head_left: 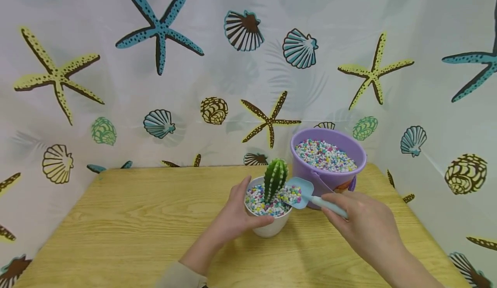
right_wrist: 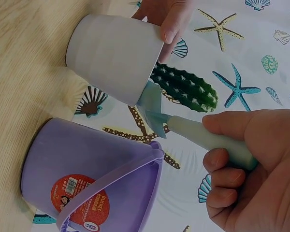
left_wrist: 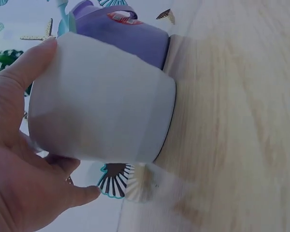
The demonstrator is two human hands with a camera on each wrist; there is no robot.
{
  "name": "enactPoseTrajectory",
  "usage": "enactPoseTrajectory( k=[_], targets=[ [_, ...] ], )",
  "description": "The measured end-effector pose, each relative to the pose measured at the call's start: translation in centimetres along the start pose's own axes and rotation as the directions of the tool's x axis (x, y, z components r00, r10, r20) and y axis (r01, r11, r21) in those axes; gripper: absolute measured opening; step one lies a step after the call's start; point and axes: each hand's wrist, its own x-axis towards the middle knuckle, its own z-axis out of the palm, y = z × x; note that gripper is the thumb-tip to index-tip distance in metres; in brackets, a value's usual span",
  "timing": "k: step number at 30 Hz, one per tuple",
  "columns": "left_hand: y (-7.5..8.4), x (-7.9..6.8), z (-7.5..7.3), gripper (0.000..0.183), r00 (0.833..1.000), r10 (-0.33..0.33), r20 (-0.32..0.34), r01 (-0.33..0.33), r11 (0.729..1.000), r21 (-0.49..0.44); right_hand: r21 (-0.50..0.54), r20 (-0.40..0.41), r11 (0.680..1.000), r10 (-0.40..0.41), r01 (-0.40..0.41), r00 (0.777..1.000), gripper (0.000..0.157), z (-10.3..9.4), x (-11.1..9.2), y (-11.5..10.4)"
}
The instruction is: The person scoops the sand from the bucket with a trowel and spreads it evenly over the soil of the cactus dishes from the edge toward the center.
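Note:
A green cactus (head_left: 275, 180) stands upright in a white flower pot (left_wrist: 104, 101), amid small multicoloured pellets (head_left: 258, 201). My left hand (head_left: 237, 212) holds the pot at its rim, thumb on the near side and fingers round the left side. In my right hand (head_left: 365, 217) is the pale handle of a light-blue toy shovel (right_wrist: 208, 137). Its scoop, bearing more pellets, tilts over the pot's right rim, close beside the cactus. The right wrist view shows the fingers curled round that handle.
Behind and right of the pot stands a purple bucket (head_left: 328, 182) full of the same pellets, its handle hanging down the front. Both containers are on a wooden table (head_left: 155, 223). A white curtain (head_left: 217, 72) printed with starfish and shells encloses the back and sides.

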Motion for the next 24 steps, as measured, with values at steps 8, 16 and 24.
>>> enactPoseTrajectory(
  k=[8,16,24],
  targets=[
    [0.19,-0.14,0.36,0.135,1.0,0.013,0.0,-0.013,0.999,0.041,-0.035,-0.042,0.999,-0.042,0.04,0.998,0.027,0.03,-0.14,-0.21],
    [0.1,-0.09,0.01,0.132,0.998,0.04,0.047,-0.04,0.999,0.002,-0.053,-0.048,0.998,-0.03,0.027,0.998,0.029,0.12,-0.26,-0.17],
    [0.18,-0.24,0.58,0.133,1.0,0.022,0.013,-0.023,0.999,0.029,-0.06,-0.092,0.996,-0.065,0.06,0.994,0.032,0.4,-0.32,-0.15]
  ],
)
